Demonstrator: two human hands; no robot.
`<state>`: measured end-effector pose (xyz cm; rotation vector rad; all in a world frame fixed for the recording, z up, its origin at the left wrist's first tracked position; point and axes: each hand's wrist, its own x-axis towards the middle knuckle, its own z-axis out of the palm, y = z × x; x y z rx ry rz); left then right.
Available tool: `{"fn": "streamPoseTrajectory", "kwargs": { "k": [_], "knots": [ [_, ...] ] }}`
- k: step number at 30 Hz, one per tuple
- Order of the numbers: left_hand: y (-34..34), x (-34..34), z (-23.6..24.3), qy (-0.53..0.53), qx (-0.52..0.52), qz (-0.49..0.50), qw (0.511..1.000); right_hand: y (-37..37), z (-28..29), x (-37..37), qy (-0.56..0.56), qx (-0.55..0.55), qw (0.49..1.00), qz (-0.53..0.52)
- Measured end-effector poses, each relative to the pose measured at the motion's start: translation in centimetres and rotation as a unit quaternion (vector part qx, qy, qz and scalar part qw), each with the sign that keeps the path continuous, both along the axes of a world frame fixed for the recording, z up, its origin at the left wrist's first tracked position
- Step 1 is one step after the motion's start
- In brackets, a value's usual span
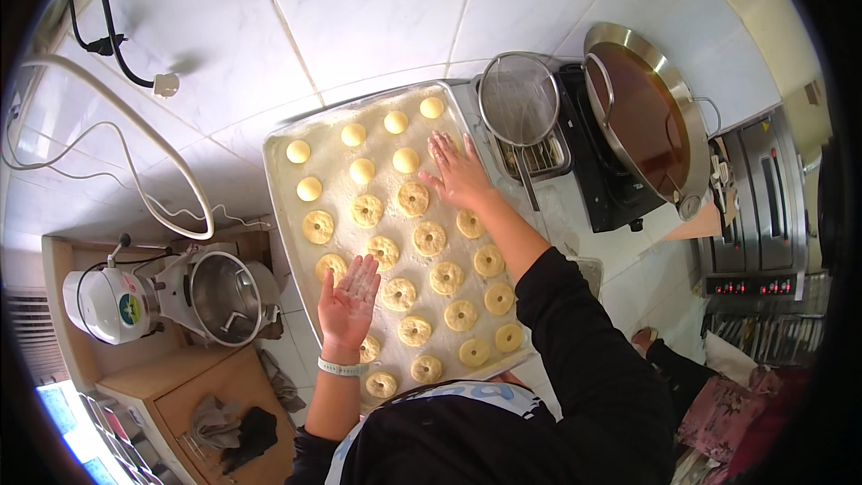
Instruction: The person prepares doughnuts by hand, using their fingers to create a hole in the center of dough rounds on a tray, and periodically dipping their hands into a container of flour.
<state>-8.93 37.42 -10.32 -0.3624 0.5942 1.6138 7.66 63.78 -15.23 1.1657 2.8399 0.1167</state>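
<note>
A large floured metal tray (278,216) lies before me with rows of pale dough pieces. Toward its far end sit several round dough balls (405,160); nearer to me are flattened dough rings (429,238) with small holes in the middle. My right hand (460,175) lies flat with its fingers stretched at the tray's far right side, just right of a dough ball; whatever is under the palm is hidden. My left hand (348,305) is open and empty, palm turned up and dusted with flour, over the left side of the rings. A pale band circles the left wrist.
Right of the tray, a round mesh strainer (519,99) rests over a small rack. Beyond it a wide pan of brown oil (642,117) stands on a black stove (597,171). A stand mixer (112,305) with a steel bowl is at left. Another person's patterned clothing (727,413) shows at lower right.
</note>
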Motion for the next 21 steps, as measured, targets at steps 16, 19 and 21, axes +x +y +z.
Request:
{"fn": "streamPoseTrajectory", "kwargs": {
  "k": [16,19,21],
  "knots": [
    [-0.2,-0.1,0.0,0.018,-0.039,-0.001,0.999,1.4,-0.5,1.1,0.107,0.038,0.994,-0.004],
    [-0.8,-0.4,-0.4,0.031,-0.046,0.006,0.998,2.8,1.0,2.0,0.2,-0.057,0.975,-0.074],
    [-0.9,-0.4,-0.4,0.026,-0.047,0.01,0.999,2.6,1.3,2.4,0.222,-0.026,0.973,-0.058]
  ]
}}
